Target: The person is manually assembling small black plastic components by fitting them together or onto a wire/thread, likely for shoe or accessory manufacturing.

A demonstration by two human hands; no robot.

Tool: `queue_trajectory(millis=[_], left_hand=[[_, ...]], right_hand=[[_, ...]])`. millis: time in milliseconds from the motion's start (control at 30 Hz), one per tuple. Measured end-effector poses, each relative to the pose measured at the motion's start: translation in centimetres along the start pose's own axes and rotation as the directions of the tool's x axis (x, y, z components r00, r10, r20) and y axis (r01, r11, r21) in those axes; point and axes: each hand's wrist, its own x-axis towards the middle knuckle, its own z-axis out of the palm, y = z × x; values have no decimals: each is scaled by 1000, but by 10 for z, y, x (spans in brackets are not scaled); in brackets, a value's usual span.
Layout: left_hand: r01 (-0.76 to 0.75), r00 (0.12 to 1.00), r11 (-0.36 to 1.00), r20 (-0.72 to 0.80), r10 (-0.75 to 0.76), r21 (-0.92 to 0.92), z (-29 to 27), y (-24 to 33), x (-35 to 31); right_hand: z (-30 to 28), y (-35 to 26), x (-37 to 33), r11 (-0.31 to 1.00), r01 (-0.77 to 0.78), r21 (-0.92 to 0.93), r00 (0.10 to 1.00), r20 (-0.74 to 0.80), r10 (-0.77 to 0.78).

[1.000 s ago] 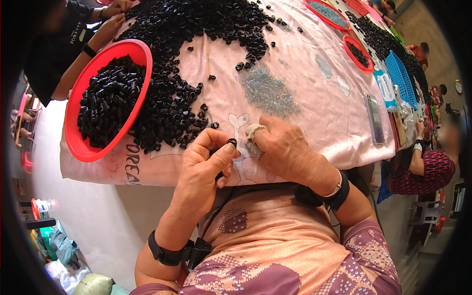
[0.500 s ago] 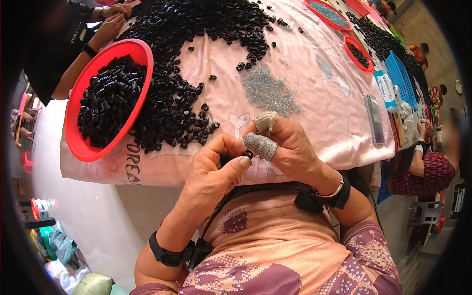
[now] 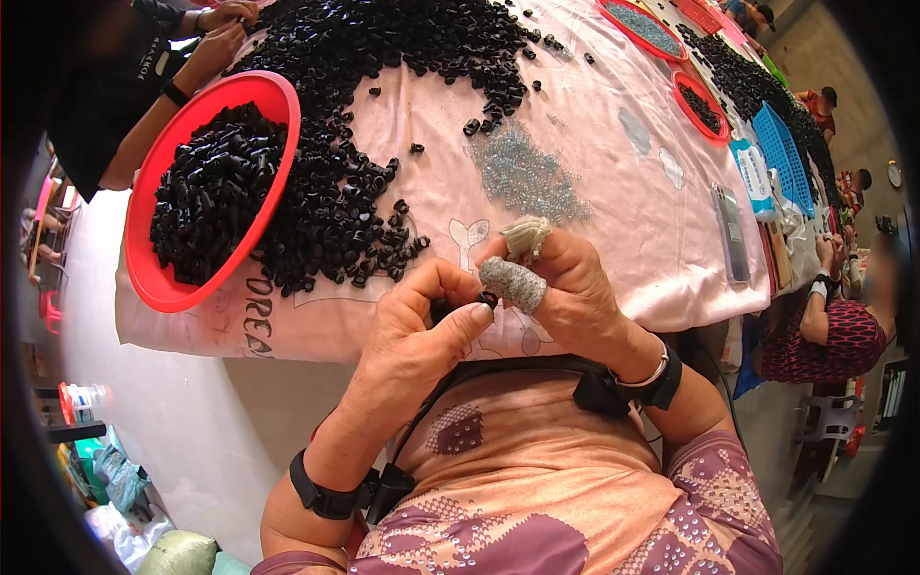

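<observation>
My left hand [image 3: 417, 321] pinches a small black plastic part [image 3: 489, 300] between thumb and fingers, its round open end facing my other hand. Cloth sleeves cover two fingertips of my right hand [image 3: 573, 292]: a grey one [image 3: 515, 285] and a cream one [image 3: 527, 237]. Its grey-covered tip is right at the part's end; what these fingers hold, if anything, is hidden. Just beyond my hands lies a patch of small silvery springs [image 3: 532, 177]. A large heap of loose black plastic pieces [image 3: 326, 211] spreads over the pink cloth [image 3: 431, 134] to the left and far side.
A red basin [image 3: 292, 125] full of longer black pieces stands at the left edge, near a co-worker's arm [image 3: 144, 144]. On the right are a phone [image 3: 730, 230], a wipes packet [image 3: 752, 177], a blue basket [image 3: 784, 158] and two smaller red trays, with other people beyond.
My right hand has shifted very slightly to the right, and the black part has moved a touch with my left hand. The grip looks the same.
</observation>
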Motion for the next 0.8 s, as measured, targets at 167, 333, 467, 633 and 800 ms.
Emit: queue_trajectory(millis=[167,333,467,633,800], left_hand=[[36,999,997,-18,-37,-67,0,1,0],[81,996,993,-16,-83,-86,-3,0,-1],[44,999,989,-24,-48,-139,-3,-1,1],[64,997,983,-30,-70,-170,0,2,-1],[84,996,981,-8,-87,-174,-1,0,1]], right_hand=[[5,-1,-1,998,39,47,999,13,-39],[-2,0,1,899,225,-377,973,42,-226],[-6,-5,0,786,308,-536,950,136,-279],[-11,-2,0,751,383,-537,923,187,-337],[-14,-1,0,787,381,-486,925,213,-316]])
